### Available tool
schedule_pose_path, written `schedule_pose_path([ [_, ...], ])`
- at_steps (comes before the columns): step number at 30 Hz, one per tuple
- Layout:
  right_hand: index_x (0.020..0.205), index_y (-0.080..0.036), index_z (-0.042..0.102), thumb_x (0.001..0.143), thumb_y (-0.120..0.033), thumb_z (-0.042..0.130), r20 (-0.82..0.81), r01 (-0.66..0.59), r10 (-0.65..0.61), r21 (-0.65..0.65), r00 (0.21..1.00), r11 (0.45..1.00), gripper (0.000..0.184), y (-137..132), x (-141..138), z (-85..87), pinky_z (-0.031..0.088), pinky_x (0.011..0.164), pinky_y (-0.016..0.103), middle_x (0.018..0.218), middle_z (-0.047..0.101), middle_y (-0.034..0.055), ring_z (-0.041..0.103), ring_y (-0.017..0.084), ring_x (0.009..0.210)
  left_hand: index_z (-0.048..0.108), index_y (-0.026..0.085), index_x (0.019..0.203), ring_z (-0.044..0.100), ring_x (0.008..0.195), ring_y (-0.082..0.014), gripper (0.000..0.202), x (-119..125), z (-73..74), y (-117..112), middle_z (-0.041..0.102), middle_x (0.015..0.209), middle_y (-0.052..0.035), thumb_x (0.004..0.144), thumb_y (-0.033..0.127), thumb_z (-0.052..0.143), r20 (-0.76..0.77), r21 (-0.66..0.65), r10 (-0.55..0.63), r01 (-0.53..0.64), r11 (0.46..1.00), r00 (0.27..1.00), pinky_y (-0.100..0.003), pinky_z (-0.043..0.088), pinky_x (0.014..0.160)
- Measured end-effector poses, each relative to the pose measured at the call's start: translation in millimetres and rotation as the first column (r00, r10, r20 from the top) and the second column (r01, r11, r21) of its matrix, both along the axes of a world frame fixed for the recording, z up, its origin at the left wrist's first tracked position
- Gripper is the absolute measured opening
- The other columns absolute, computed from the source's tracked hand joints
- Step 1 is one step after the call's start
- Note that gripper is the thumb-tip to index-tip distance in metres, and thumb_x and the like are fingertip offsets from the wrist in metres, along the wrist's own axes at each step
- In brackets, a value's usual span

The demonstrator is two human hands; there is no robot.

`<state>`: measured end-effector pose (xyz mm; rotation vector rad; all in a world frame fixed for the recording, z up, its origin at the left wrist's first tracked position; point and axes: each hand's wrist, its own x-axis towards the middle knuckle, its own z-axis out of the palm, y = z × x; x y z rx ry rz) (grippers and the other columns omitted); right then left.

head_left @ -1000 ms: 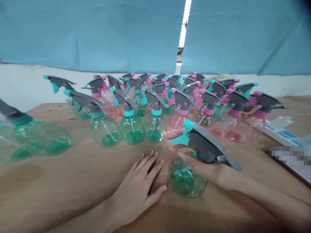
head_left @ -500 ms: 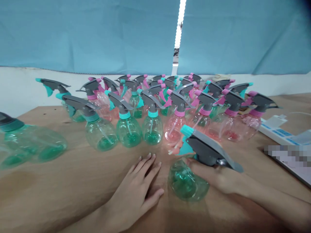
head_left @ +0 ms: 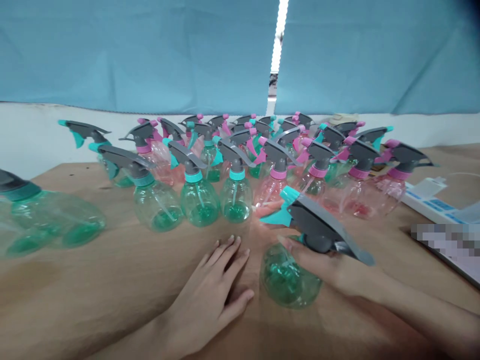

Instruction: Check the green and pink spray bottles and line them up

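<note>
My right hand (head_left: 330, 267) is around the neck of a green spray bottle (head_left: 287, 280) with a grey spray head and turquoise nozzle and trigger. Its thumb lies on the near side of the bottle's shoulder. Beyond the turquoise trigger (head_left: 278, 216), some of its fingertips poke out to the left; the remaining fingers are hidden behind the bottle. Flat on the wooden table (head_left: 142, 280), my left hand (head_left: 210, 295) rests empty, fingers spread, just left of that bottle.
Several green spray bottles (head_left: 200, 200) and pink spray bottles (head_left: 272, 190) stand in rows behind my hands. More green bottles (head_left: 80, 220) are at the left edge. At right are a white power strip (head_left: 431, 202) and a flat dark-edged device (head_left: 450, 250). A blue cloth (head_left: 150, 55) hangs behind.
The fingertips of my right hand have stretched out and up past the trigger, which now sits farther out from the spray head. My left hand has stayed put.
</note>
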<state>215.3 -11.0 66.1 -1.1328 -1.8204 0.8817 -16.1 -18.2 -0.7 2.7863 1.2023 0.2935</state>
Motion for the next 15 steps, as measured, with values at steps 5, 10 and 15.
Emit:
schedule_pose_path([
  [5, 0.112, -0.029, 0.066, 0.089, -0.033, 0.051, 0.05, -0.022, 0.023, -0.025, 0.998, 0.999, 0.027, 1.3, 0.0, -0.6, 0.049, 0.098, 0.037, 0.087, 0.076, 0.0032, 0.066, 0.024, 0.106, 0.04, 0.019, 0.142, 0.034, 0.136, -0.0286, 0.055, 1.0, 1.6, -0.3, 0.038, 0.148, -0.0103, 0.094, 0.045, 0.05, 0.011, 0.0, 0.006, -0.006, 1.0, 1.0, -0.047, 0.032, 0.108],
  [10, 0.106, -0.029, 0.069, 0.087, -0.039, 0.054, 0.087, 0.066, -0.069, 0.045, 0.994, 0.997, 0.027, 0.9, -0.6, -0.2, 0.058, 0.082, 0.034, 0.088, 0.076, 0.0037, 0.072, 0.023, 0.089, 0.039, 0.017, 0.142, 0.032, 0.137, -0.0278, 0.056, 1.3, 0.2, -0.5, 0.036, 0.149, -0.0108, 0.095, 0.046, 0.049, -0.013, 0.002, 0.01, -0.01, 1.0, 1.0, -0.046, 0.032, 0.108],
  [15, 0.115, -0.03, 0.064, 0.086, -0.041, 0.055, 0.061, 0.059, -0.061, 0.048, 0.996, 0.997, 0.032, 1.9, 0.6, -2.9, 0.059, 0.08, 0.037, 0.085, 0.075, 0.0015, 0.072, 0.022, 0.085, 0.039, 0.016, 0.142, 0.031, 0.137, -0.0283, 0.056, 0.6, -0.4, -0.7, 0.035, 0.15, -0.0114, 0.096, 0.046, 0.048, -0.019, 0.003, -0.003, 0.003, 1.0, 1.0, -0.047, 0.032, 0.108],
])
